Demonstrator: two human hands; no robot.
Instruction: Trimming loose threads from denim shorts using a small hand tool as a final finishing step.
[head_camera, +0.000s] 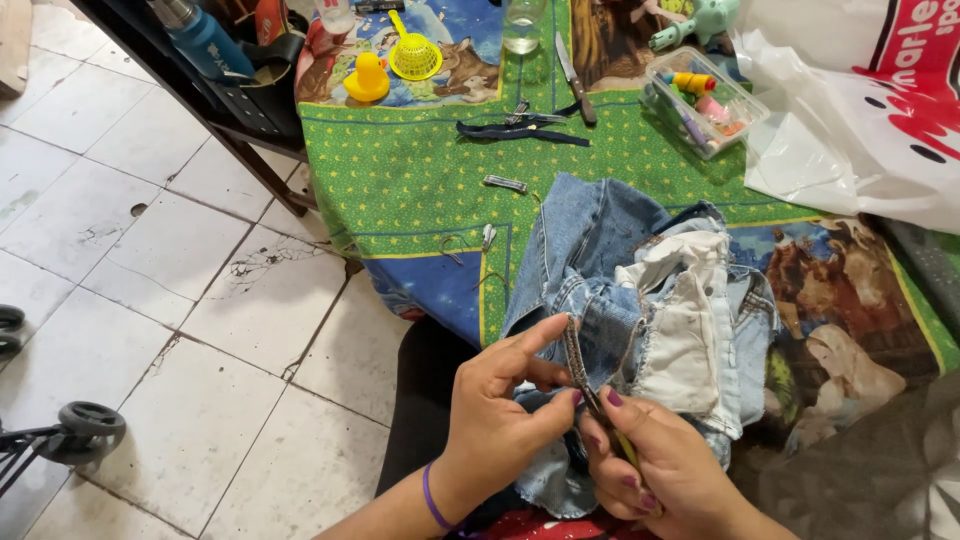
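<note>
A pair of blue jeans (600, 250), turned partly inside out with pale pocket lining showing, lies on the near edge of a table. My left hand (500, 410) pinches the zipper strip (575, 350) of the jeans between thumb and fingers. My right hand (660, 465) grips a thin yellow-handled tool (625, 445) whose tip meets the zipper seam. A purple band circles my left wrist.
The table wears a green and blue patterned cloth (420, 170). On it lie a loose dark zipper (520, 130), a knife (575, 75), a small metal piece (505, 184), a yellow strainer (414, 55), a clear box of small items (705, 100) and a white plastic bag (860, 110). Tiled floor lies to the left.
</note>
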